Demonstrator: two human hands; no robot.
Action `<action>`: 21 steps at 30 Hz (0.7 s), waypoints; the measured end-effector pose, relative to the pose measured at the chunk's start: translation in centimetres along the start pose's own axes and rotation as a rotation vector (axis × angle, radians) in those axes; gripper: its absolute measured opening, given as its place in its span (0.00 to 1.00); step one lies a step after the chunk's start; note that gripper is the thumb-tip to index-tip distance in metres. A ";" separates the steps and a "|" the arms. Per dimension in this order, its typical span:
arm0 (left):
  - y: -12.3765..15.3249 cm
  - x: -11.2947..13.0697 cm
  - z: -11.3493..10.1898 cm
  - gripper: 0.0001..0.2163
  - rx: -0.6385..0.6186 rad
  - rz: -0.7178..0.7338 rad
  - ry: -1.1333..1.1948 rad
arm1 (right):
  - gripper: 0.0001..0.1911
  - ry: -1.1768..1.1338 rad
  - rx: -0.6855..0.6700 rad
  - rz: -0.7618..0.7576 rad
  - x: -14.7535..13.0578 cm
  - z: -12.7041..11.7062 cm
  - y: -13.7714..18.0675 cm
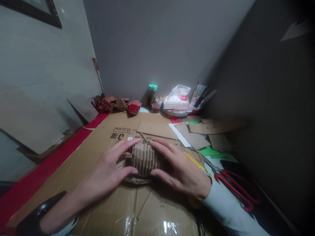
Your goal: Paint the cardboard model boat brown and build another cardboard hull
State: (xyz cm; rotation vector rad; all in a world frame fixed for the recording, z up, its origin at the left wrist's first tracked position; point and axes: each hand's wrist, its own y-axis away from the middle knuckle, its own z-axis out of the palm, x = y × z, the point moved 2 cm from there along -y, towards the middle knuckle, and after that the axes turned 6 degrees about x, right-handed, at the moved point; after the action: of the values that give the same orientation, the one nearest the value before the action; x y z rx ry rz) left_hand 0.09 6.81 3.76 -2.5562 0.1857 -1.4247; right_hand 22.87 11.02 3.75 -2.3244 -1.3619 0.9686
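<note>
A rounded piece of ridged corrugated cardboard (144, 159) is between my two hands, low over the flattened carton sheet (98, 183). My left hand (112, 164) curves around its left side, fingertips at the top edge and thumb at the lower left. From the right, my right hand (178, 165) grips it the same way, with the thumb at the lower right corner. Under and behind the piece lies more cardboard, a flat rounded part (137, 180) showing at the bottom. Its far side is hidden by my fingers.
Red-handled scissors (236, 186) lie on the right near my sleeve. Cardboard scraps (194, 136) and green paper (211, 151) spread beyond them. Along the wall stand small brown-red cardboard pieces (134, 107), a teal-lidded bottle (152, 93), a tissue pack (176, 101) and a cup of pens (195, 106).
</note>
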 end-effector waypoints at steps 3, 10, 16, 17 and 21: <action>0.2 0.1 -0.2 0.26 0.019 0.056 -0.059 | 0.35 0.019 -0.028 -0.017 0.2 0.0 0.1; 0.8 -0.2 -0.1 0.31 0.038 0.164 -0.120 | 0.33 0.063 0.008 -0.092 -0.3 -0.2 0.1; 1.1 -0.5 0.2 0.38 -0.077 0.184 -0.175 | 0.31 0.096 -0.019 -0.147 -1.6 -0.5 0.1; 1.1 -0.5 0.3 0.38 -0.115 0.176 -0.180 | 0.31 0.095 -0.026 -0.145 -1.7 -0.5 0.1; 1.3 -0.8 0.5 0.38 -0.192 0.149 -0.191 | 0.33 0.082 -0.032 -0.141 -1.7 -0.3 0.1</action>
State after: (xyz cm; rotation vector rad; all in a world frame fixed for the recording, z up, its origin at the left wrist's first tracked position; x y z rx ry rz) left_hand 0.05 5.82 2.52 -2.7447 0.4930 -1.1527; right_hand 22.60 9.55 4.59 -2.2300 -1.4948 0.8064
